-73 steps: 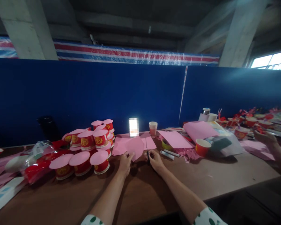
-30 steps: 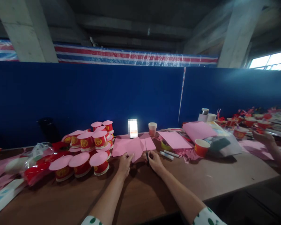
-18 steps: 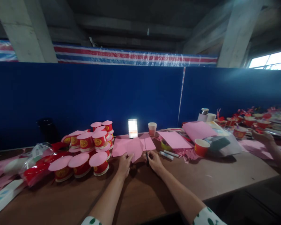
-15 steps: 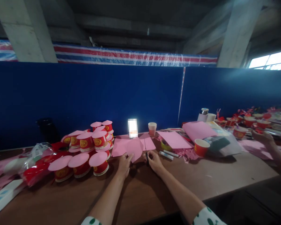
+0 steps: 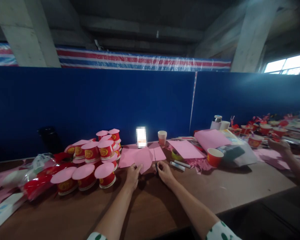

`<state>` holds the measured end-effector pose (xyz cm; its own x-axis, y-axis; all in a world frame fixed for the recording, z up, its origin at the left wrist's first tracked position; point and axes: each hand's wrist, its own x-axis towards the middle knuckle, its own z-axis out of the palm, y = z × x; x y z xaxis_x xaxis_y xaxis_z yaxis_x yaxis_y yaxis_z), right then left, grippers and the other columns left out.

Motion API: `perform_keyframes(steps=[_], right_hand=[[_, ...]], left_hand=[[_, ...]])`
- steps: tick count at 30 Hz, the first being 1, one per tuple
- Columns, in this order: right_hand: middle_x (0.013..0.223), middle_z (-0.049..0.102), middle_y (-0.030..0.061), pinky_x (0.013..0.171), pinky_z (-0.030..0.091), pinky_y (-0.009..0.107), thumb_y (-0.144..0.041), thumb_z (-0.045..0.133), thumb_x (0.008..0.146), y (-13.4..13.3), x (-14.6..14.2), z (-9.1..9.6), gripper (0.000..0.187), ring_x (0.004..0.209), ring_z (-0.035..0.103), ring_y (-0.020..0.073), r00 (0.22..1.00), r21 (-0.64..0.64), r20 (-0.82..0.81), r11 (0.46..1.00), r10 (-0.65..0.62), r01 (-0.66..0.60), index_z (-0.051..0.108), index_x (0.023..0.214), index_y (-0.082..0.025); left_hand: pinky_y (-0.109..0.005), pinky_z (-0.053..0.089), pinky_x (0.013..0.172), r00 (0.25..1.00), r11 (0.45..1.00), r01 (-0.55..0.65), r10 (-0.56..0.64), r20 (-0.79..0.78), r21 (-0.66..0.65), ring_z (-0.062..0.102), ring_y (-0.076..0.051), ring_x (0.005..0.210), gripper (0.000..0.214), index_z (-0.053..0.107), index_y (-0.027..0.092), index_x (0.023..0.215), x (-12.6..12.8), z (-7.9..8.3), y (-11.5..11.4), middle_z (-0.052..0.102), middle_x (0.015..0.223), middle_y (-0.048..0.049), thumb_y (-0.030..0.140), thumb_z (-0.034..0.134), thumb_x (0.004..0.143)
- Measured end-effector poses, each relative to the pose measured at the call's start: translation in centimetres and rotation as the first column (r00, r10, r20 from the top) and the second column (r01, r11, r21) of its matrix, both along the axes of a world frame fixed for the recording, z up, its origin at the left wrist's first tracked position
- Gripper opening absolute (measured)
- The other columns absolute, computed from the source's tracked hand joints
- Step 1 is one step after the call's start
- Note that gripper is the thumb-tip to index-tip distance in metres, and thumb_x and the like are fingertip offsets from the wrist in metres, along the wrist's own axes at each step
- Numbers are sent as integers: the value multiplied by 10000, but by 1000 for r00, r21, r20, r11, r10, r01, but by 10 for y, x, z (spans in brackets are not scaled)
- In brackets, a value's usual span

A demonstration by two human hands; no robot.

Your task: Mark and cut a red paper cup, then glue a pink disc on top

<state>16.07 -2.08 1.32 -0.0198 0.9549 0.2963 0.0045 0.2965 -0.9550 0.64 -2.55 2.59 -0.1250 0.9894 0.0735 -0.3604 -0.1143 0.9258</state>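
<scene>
My left hand (image 5: 133,176) pinches the lower edge of a rounded pink paper piece (image 5: 144,159) and holds it up over the brown table (image 5: 150,203). Close beside it, my right hand (image 5: 165,172) is closed around dark scissors (image 5: 156,166), whose blades point up at the paper's right edge. More pink sheets (image 5: 130,156) lie flat behind the held piece. Just left of my left hand stands a cluster of upturned red paper cups topped with pink discs (image 5: 95,156).
A lit phone (image 5: 141,136) leans on the blue partition (image 5: 90,103) beside a small cup (image 5: 162,137). Glue sticks (image 5: 178,164), a red cup (image 5: 214,157) and pink sheets (image 5: 187,148) lie to the right. Another person's hand (image 5: 280,145) reaches in at the far right. A plastic bag (image 5: 35,173) sits left.
Both hands stay almost where they were, with paper and scissors held throughout. The view has drifted slightly to the right.
</scene>
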Motion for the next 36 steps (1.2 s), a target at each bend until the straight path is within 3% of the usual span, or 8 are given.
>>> perform_keyframes(steps=[23, 36], right_hand=[[475, 485, -51, 403, 324, 191, -409, 604, 695, 2, 0, -2, 304, 426, 443, 90, 1000, 18, 2, 1000, -3, 3, 406, 592, -202], [480, 494, -47, 391, 313, 190, -390, 600, 696, 1, 0, -1, 285, 421, 444, 93, 1000, 15, 3, 1000, 3, -3, 406, 601, -205]], left_hand=[[-297, 465, 624, 999, 999, 36, -36, 4, 23, 615, -164, 593, 280, 630, 132, 750, -1, -3, 2, 680, 642, -31, 331, 724, 577], [-280, 458, 584, 1000, 1000, 25, -25, -8, 4, 596, -148, 557, 242, 609, 141, 725, -1, -5, 3, 647, 582, 4, 304, 718, 584]])
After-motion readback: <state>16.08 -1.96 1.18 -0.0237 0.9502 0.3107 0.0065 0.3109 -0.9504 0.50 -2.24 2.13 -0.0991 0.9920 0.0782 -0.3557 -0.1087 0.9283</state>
